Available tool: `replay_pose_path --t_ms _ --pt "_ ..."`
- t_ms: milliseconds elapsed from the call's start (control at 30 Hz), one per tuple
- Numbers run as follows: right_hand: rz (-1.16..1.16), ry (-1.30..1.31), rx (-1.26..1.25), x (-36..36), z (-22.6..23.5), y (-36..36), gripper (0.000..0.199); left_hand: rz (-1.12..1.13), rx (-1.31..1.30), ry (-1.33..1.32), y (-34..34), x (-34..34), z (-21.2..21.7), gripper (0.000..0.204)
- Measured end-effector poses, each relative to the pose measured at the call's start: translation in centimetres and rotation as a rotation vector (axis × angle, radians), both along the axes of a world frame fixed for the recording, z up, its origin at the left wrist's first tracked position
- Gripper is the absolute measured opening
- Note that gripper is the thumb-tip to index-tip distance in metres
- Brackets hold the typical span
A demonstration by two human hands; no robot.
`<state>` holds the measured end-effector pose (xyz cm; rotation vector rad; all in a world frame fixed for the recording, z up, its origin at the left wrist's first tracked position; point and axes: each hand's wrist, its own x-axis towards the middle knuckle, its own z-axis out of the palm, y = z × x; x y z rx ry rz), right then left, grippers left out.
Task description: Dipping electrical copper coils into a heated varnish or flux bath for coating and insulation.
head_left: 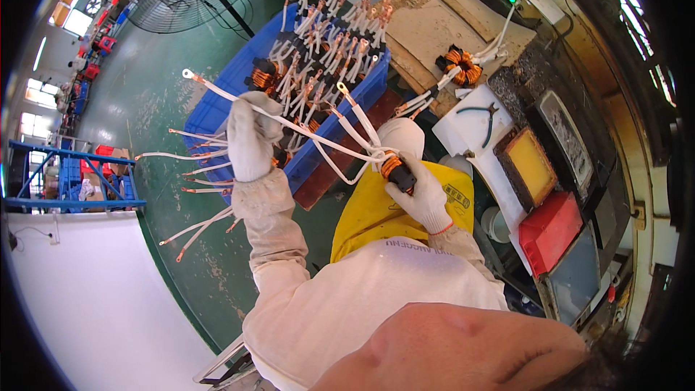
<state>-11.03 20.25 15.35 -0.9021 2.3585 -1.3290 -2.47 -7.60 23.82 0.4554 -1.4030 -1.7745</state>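
R hand (pixel 422 199), gloved, is wrapped round a blk/copper coil (pixel 395 171) w/ white leads, held over the yellow apron (pixel 355 224), near the blue bin (pixel 380 76). L hand (pixel 253 130), also gloved, has fingers curled round one long lead (pixel 326 139), lug end poking out L. Bin's piled w/ similar coils (pixel 266 78); pliers (pixel 489 119) on the R.

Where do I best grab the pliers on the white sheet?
Take the pliers by their dark blue handles, probably from the lower left of the picture: the handles spread open that way, while the head points to the upper right.
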Motion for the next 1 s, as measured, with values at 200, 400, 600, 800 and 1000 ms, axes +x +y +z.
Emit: replay_pose_path --t_ms 200,400,600,800,1000 --pt "-0.018 0.013 0.013 -0.4 -0.6 0.7 0.059 -0.315 0.068 -0.349 2.6 2.1 -3.0 0.041" --pt "-0.067 -0.152 0.027 -1.2 -0.4 1.0 0.061 -0.443 0.112 -0.526 3.6 6.7 -5.6 0.044" --pt "-0.129 -0.153 0.050 -1.6 -1.0 1.2 0.057 -0.588 0.293 -0.598 8.2 9.2 -10.3 0.045" --pt "-0.171 -0.149 0.017 -1.0 -1.1 1.0 0.057 -0.843 0.353 -0.616 12.4 7.1 -12.9 0.040" --pt "-0.149 -0.067 0.001 -0.2 -1.1 0.5 0.057 -0.873 0.094 -0.743 12.7 5.7 -13.8 0.031"
